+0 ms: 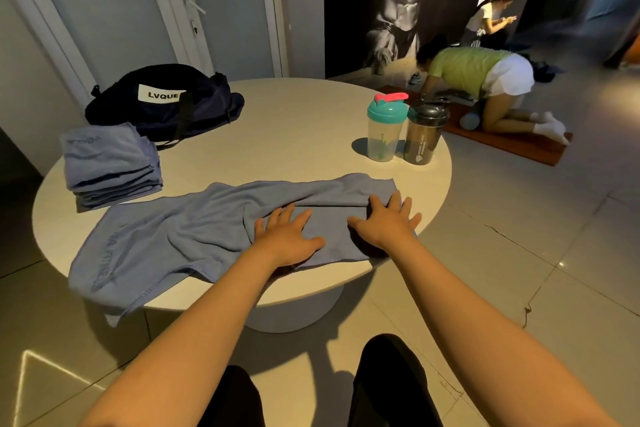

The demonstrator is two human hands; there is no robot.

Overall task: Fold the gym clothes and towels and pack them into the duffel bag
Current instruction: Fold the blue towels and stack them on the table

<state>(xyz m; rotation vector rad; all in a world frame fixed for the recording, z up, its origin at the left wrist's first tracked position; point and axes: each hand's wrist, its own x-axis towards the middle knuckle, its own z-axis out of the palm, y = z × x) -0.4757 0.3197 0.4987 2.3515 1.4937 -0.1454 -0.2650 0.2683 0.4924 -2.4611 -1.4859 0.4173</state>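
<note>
A blue-grey towel (180,236) lies spread across the near side of the round table (294,121), its left end hanging over the edge. My left hand (287,236) presses flat on the towel's folded right part, fingers spread. My right hand (388,222) lies flat on the towel's right end near the table edge. A stack of folded blue-grey towels (110,166) sits at the table's left. Behind it rests the dark navy duffel bag (162,100) with a white label.
Two shaker bottles stand at the table's right: a clear one with a teal lid (384,128) and a dark one (424,135). Beyond the table a person (485,87) kneels on a floor mat, and another sits behind. Doors stand at the back left.
</note>
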